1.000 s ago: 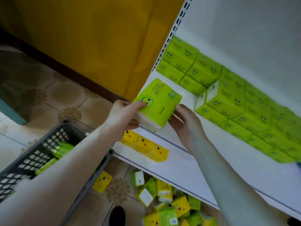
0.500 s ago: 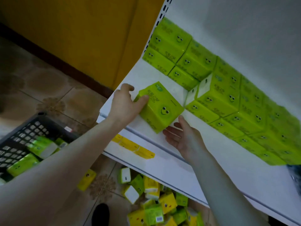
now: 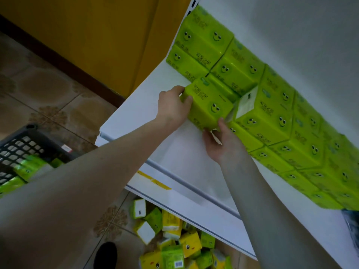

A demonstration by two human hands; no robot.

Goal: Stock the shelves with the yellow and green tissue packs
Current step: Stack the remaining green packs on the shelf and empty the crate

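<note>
Dim, soft, wide-angle edge warping

Blk basket (image 3: 25, 140); tiled floor (image 3: 48, 90); yellow wall (image 3: 87, 26).

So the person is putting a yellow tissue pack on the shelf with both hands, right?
Not quite. The tissue pack is green, not yellow; the head view shows it. The left hand and right hand both hold it at the shelf, next to the other green packs.

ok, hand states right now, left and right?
Left hand: grips the green tissue pack at its end.
Right hand: pinches the same pack's near corner.
</note>
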